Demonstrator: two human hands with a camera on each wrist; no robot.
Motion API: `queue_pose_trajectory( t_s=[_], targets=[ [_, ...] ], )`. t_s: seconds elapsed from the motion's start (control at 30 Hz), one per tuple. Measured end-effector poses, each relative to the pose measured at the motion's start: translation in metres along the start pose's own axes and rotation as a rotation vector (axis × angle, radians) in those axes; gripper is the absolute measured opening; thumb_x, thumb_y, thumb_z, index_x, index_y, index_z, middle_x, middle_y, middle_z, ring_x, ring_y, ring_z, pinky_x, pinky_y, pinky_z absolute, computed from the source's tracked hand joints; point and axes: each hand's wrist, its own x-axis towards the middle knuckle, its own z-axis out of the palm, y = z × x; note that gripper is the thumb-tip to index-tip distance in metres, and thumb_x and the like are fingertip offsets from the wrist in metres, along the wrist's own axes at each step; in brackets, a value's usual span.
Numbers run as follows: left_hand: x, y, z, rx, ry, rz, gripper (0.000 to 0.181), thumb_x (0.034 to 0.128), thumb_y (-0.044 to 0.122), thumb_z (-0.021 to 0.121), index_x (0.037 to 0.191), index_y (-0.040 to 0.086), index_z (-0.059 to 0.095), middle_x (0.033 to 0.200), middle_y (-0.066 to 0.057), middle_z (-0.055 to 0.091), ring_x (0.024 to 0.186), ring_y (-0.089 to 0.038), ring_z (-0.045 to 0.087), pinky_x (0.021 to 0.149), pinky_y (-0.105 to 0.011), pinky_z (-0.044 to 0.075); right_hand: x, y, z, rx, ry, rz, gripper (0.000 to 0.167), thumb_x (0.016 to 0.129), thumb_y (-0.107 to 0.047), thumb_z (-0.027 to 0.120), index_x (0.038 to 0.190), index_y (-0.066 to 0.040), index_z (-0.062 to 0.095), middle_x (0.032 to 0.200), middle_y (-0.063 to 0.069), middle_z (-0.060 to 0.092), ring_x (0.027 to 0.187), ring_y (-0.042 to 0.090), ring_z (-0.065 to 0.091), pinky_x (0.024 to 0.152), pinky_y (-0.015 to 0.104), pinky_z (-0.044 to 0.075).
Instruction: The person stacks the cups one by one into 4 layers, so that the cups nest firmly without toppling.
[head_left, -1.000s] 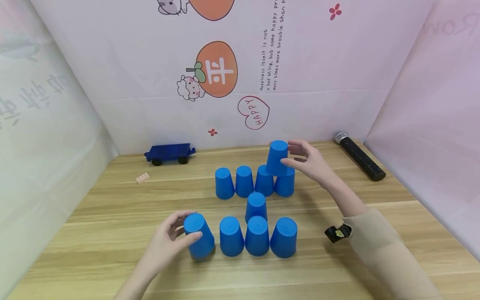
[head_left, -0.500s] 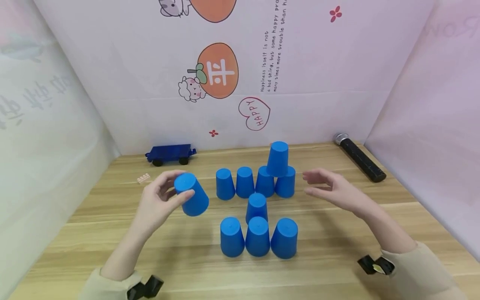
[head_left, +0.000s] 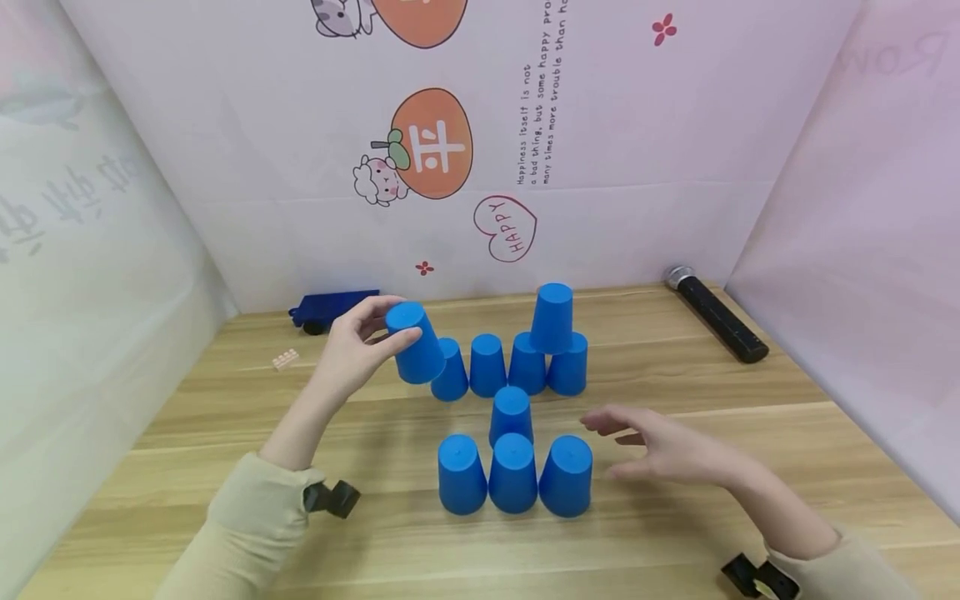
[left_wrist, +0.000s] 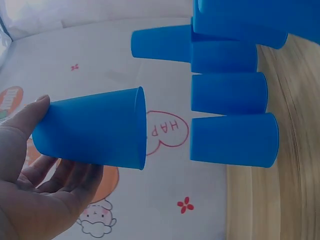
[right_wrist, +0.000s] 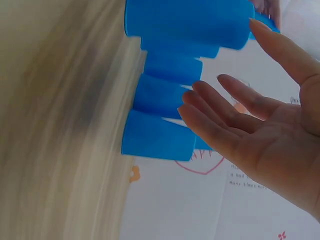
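Note:
My left hand (head_left: 357, 348) pinches an upside-down blue cup (head_left: 417, 343) between thumb and fingers, held up in front of the leftmost back-row cup (head_left: 450, 375). In the left wrist view the gripped cup (left_wrist: 95, 129) stands apart from the row. Several inverted cups form the back row, with one cup (head_left: 552, 318) resting across the two rightmost. A single cup (head_left: 512, 412) stands behind the middle of three front cups (head_left: 566, 477). My right hand (head_left: 667, 446), fingers extended, holds nothing to the right of the front row; the right wrist view shows its empty palm (right_wrist: 270, 135).
A dark blue toy wagon (head_left: 330, 308) lies at the back left, partly behind my left hand. A small pale brick (head_left: 286, 359) is in front of it. A black microphone (head_left: 716, 315) lies at the back right of the wooden table (head_left: 420, 554). Printed cloth walls surround it.
My left hand has lifted the cup from the left end of the front row and carried it to the back row. My right hand has let go of the upper cup and come nearer.

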Motion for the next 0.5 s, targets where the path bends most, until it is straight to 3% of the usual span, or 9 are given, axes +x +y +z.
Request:
queue_pose_trajectory(
  t_s=[0.23, 0.5],
  targets=[
    [0.026, -0.007, 0.014, -0.036, 0.002, -0.033, 0.054, 0.0836, 0.038, 0.07, 0.129, 0.016, 0.052, 0.128, -0.008, 0.056, 0.119, -0.028, 0.055, 0.097, -0.05, 0.048, 0.008, -0.009, 0.015, -0.013, 0.046, -0.012, 0.058, 0.085, -0.03, 0.07, 0.129, 0.001, 0.048, 0.128, 0.023, 0.055, 0.114, 0.04, 0.055, 0.089, 0.05, 0.051],
    [0.048, -0.017, 0.034, -0.024, -0.003, -0.019, 0.052, 0.0837, 0.038, 0.07, 0.128, 0.015, 0.053, 0.126, -0.008, 0.058, 0.119, -0.028, 0.055, 0.097, -0.048, 0.048, 0.016, -0.019, 0.024, -0.069, 0.072, 0.008, 0.061, 0.083, -0.036, 0.07, 0.127, 0.001, 0.05, 0.124, 0.021, 0.057, 0.11, 0.035, 0.058, 0.088, 0.047, 0.052]
  ],
)
